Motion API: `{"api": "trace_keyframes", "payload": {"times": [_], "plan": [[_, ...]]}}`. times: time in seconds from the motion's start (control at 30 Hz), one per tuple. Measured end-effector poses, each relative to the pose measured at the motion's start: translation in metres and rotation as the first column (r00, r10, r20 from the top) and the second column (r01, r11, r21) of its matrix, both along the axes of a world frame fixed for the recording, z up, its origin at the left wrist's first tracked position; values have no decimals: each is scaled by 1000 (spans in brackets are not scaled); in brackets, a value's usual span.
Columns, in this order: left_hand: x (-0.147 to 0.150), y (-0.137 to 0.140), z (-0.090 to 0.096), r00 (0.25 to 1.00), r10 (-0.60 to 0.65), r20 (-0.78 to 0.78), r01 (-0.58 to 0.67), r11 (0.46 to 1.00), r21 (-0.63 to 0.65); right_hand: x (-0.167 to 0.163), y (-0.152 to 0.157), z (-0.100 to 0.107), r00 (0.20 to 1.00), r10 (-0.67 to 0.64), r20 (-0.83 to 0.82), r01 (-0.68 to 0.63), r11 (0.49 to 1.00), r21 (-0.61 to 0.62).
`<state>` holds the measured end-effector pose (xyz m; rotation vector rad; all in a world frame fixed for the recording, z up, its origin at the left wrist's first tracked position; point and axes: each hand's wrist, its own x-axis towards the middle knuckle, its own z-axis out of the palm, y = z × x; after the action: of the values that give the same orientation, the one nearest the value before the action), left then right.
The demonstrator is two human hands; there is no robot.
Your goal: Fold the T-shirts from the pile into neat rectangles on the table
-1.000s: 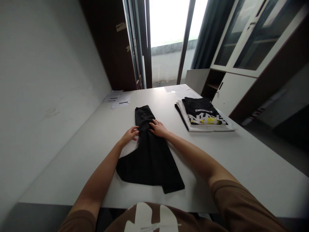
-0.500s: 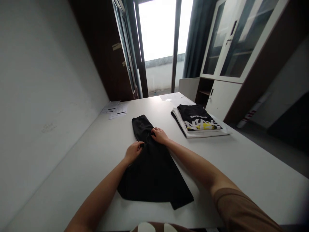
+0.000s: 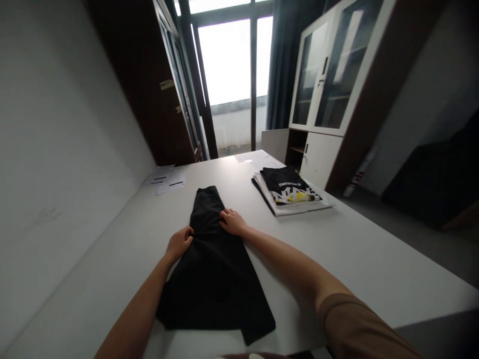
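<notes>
A black garment (image 3: 217, 279) lies lengthwise on the white table in front of me, narrow at the far end and wide at the near end. A corner of cloth sticks out at its near right. Whether it is a pair of shorts or another piece, I cannot tell. My left hand (image 3: 180, 243) pinches its left edge about halfway up, fingers closed on the cloth. Slightly farther away, my right hand (image 3: 232, 222) grips the right edge with curled fingers. Small creases run across the fabric between the two hands.
To the right, a stack of folded clothes lies on the table (image 3: 318, 254), a black printed T-shirt (image 3: 288, 184) on top. Paper sheets (image 3: 170, 180) rest at the far left by the wall. Behind the table stand a glass-door cabinet (image 3: 318, 89) and a window (image 3: 228, 65).
My hands have moved apart, the left one from the middle of the cloth to its left edge. The bunched far part of the garment is now straighter and flatter. The view has turned right.
</notes>
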<state>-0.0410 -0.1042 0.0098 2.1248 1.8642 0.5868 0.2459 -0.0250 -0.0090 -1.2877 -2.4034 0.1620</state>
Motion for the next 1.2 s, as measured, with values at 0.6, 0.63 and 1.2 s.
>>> {"api": "trace_keyframes", "payload": {"times": [0.6, 0.63, 1.2], "plan": [[16, -4, -11, 372, -5, 928, 284, 952, -109, 13, 8, 0, 989, 119, -88, -121, 992, -18], [18, -3, -13, 373, -26, 928, 290, 953, -90, 14, 9, -1, 989, 115, -94, -117, 993, -15], [32, -18, 8, 181, -16, 983, 308, 951, -41, -3, -7, 10, 960, 209, -186, -227, 971, -81]]}}
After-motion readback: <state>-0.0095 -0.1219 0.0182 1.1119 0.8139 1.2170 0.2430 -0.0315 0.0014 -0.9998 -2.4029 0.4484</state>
